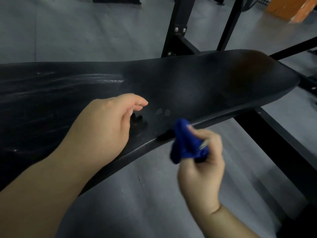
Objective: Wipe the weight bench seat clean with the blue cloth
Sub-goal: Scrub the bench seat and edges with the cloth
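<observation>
Grey floor [68, 31] beneath the black weight bench seat [205, 83]. My right hand [200, 167] grips the bunched blue cloth [184, 143] at the seat's near edge; I judge it soft, light, best held wadded. Left hand [106, 124] rests on the seat, empty.

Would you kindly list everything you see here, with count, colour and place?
weight bench seat: one, black, across the middle
shiny streaks: several, pale, seat's left part
blue cloth: one, blue, bunched at seat's near edge
frame: one, black metal, behind and right of seat
floor: one, grey, all around
box: one, orange, top right corner
left hand: one, over seat, fingers loosely curled
right hand: one, holding the blue cloth
</observation>
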The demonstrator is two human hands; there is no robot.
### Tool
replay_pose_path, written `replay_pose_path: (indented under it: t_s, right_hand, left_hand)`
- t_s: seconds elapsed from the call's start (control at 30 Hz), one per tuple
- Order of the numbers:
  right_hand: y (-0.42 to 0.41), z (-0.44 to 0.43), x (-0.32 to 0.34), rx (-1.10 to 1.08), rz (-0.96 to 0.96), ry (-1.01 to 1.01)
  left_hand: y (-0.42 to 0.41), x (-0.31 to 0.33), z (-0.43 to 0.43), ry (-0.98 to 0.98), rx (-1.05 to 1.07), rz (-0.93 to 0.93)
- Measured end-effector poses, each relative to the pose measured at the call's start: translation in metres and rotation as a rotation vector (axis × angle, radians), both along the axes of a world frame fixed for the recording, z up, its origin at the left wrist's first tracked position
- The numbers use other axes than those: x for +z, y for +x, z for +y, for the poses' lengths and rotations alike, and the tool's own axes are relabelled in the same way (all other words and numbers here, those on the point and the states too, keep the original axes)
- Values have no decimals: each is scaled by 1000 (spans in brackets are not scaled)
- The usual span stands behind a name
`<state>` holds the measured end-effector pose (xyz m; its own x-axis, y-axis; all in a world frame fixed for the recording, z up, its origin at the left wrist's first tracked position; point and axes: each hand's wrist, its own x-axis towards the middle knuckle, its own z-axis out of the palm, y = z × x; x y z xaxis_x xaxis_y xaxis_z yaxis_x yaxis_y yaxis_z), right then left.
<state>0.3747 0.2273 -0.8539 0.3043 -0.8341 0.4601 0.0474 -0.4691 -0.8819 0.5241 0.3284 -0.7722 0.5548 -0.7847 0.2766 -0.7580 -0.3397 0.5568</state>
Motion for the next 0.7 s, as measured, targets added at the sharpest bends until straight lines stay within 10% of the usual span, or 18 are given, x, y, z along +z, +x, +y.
replay_pose_path:
  t_s: [0.3, 0.5, 0.7]
  right_hand:
    - [21, 37, 20, 218, 168, -35]
    - [20, -31, 44, -110, 459, -82]
    - [31, -4, 49, 194, 652, -337]
  left_hand:
    - [-1, 3, -9, -42, 83, 75]
    - [3, 2, -2, -40, 168, 103]
    - [-1, 10, -12, 23, 216, 99]
